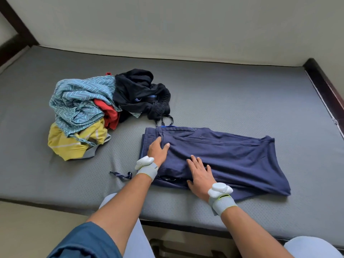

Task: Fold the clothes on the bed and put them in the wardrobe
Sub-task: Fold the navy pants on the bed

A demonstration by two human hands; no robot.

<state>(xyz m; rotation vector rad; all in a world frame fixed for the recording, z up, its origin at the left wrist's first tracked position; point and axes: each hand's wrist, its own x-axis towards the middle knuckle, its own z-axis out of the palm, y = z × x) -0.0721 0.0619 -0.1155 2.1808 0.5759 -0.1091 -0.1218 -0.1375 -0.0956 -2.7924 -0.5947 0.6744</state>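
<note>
One navy garment (223, 157) on grey bed (242, 101), two flat hands, left (158, 151), right (200, 177), fingers straight, one pile (104, 108) beside

Soft even daylight — edges bowed

— What's behind the grey mattress (223, 94)?

— A pale wall (176, 25) runs along its whole far side, plain and a little greenish (no marks that I can make out)

— And at the ends?

— Dark wooden frame (327, 90) on the right, with a thin white piping line just inside it. On the far left a dark wooden post (16, 23) slants up past the mattress corner

— Anything nearer?

— A beige floor (33, 226) at near left, below the mattress edge. Under the near edge, in the middle, something dark and boxy shows, too dim to tell what it is
</note>
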